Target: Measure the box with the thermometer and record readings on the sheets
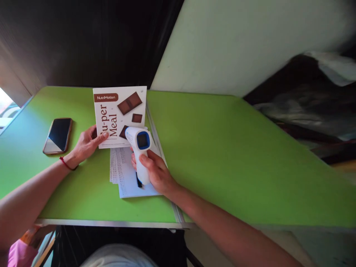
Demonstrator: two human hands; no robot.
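My left hand (89, 142) grips the lower left corner of a white box (107, 122) printed with chocolate pieces and the words "NutriMotion" and "Meal". The thumb lies on its front; the other fingers are mostly hidden behind it. In my right hand (155, 168) is a white and blue infrared thermometer (141, 159), its fingers wrapped round the handle. The thermometer's dark screen faces me, and its head overlaps the box's lower right corner in view. Whether the two touch, I cannot tell. Beneath them lie printed paper sheets (128, 189), with a dark object (139, 181) partly hidden behind the handle.
A smartphone (58, 136) lies on the green table (222, 155), left of my left hand. A metal seam (155, 137) runs across the tabletop beside the papers. Behind stand a dark panel (97, 40) and a pale wall (222, 44); dark, blurred items (300, 100) sit beyond the right edge.
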